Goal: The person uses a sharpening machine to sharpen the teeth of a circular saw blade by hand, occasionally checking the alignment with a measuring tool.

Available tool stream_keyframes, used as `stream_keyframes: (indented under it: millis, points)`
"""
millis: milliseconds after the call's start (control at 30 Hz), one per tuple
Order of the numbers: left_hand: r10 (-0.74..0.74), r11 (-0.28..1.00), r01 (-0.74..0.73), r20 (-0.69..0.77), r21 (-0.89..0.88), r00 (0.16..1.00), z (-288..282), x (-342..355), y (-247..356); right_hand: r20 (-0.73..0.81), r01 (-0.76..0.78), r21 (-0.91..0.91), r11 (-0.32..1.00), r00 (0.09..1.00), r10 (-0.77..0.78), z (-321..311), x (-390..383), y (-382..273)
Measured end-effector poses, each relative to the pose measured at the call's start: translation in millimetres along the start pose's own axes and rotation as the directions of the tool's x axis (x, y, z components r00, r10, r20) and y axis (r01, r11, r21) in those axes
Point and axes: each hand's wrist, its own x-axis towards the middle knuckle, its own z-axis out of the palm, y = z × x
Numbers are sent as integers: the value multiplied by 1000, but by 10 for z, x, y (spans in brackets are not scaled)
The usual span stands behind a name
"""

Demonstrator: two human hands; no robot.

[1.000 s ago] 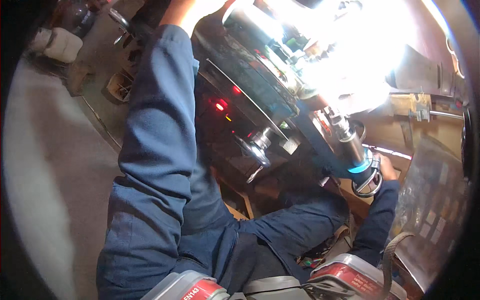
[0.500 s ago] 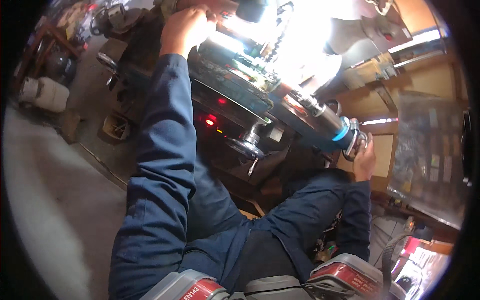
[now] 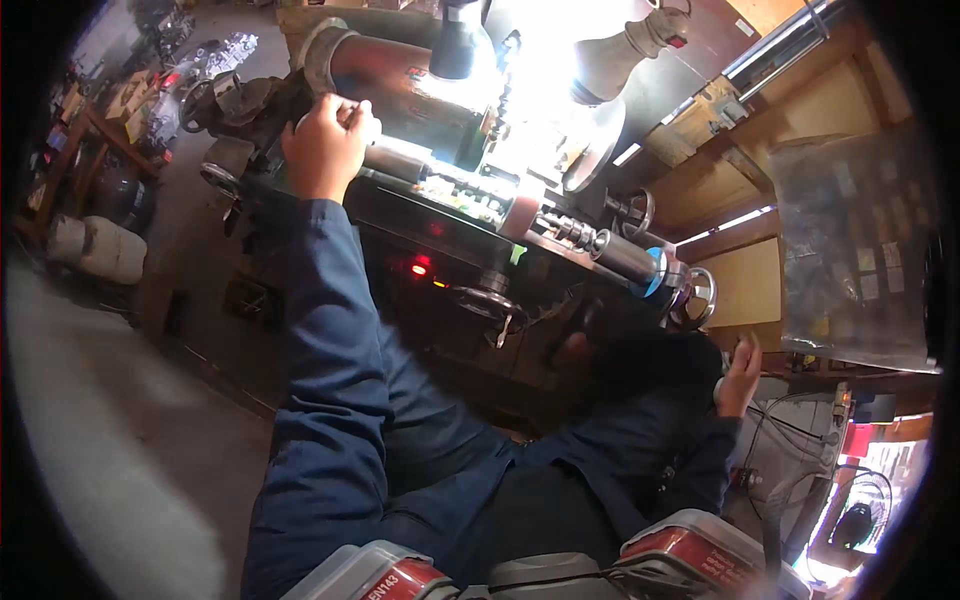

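Observation:
A bench machine with a long bed stands before me. My left hand (image 3: 328, 148) is curled at the left end of its metal cylinder (image 3: 397, 160); whatever the fingers hold there is hidden. A shaft (image 3: 465, 183) runs from the cylinder to a reddish-brown disc (image 3: 521, 212), brightly lit. Further right sits a grey tailstock barrel (image 3: 625, 255) with a blue band and a metal handwheel (image 3: 696, 298). My right hand (image 3: 738, 378) is just below that handwheel, apart from it, fingers loosely raised with nothing visible in them.
Another handwheel (image 3: 485, 302) sticks out at the machine's front, near a red light (image 3: 419, 268). Dark lamp heads (image 3: 462, 40) hang over the bed. A clear plastic sheet (image 3: 850, 250) hangs at right. A white tank (image 3: 97, 248) and a fan (image 3: 857, 522) stand at the sides.
My right hand has let go of the tailstock handwheel and dropped below it. My left hand stays by the left end of the machine. The view has shifted, showing more of the machine.

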Motion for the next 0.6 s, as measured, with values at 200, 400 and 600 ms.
stream_keyframes:
  millis: [200,400,600]
  points:
    - [27,989,-47,-145,-141,989,-14,-146,-70,349,-9,335,942,930,-116,186,1123,-229]
    - [51,957,-89,-143,-276,988,83,-181,-262,696,40,354,934,655,-292,1256,1955,-535]
    - [52,951,-88,-127,-298,990,-32,-374,-122,589,344,304,888,665,-459,2363,1839,-340]
